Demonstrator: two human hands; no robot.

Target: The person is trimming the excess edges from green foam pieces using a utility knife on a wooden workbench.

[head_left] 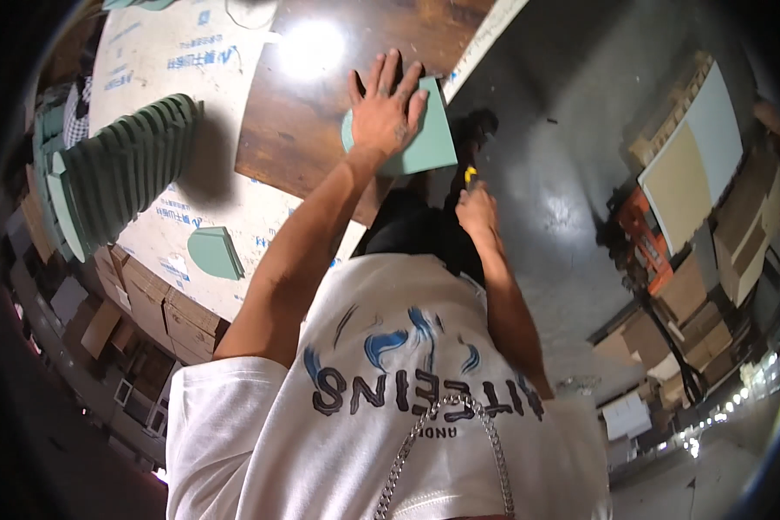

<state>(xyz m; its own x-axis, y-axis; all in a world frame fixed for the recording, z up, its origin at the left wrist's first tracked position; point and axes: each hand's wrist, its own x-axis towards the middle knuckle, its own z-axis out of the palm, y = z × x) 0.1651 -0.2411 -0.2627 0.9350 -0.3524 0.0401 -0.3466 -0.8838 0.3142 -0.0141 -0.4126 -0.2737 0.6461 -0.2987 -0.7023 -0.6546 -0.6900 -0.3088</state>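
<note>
- We wear a loose white T-shirt point(390, 355) with wide short sleeves point(221, 407).
- Bold dark lettering point(407, 394) crosses our chest, with smaller lettering point(443, 431) nearer the neck.
- Blue-and-black brushstrokes point(381, 351) decorate the front toward the hem.
- A silver link chain point(457, 399) circles our neck.
- Our legwear point(416, 230) is black.
- Our left hand point(384, 121) and right hand point(477, 210) are bare.

A brown wooden board point(277, 143) lies along the right edge of the white, blue-printed table point(139, 97), glossy under a bright glare. Checked cloth point(77, 111) shows by the table's left edge, and cardboard boxes point(160, 299) stand below its near left corner. Beyond the right edge, on the grey floor point(559, 147), are a beige-and-white panel point(693, 160), an orange pallet jack point(648, 243) and loose cardboard point(685, 286).
</note>
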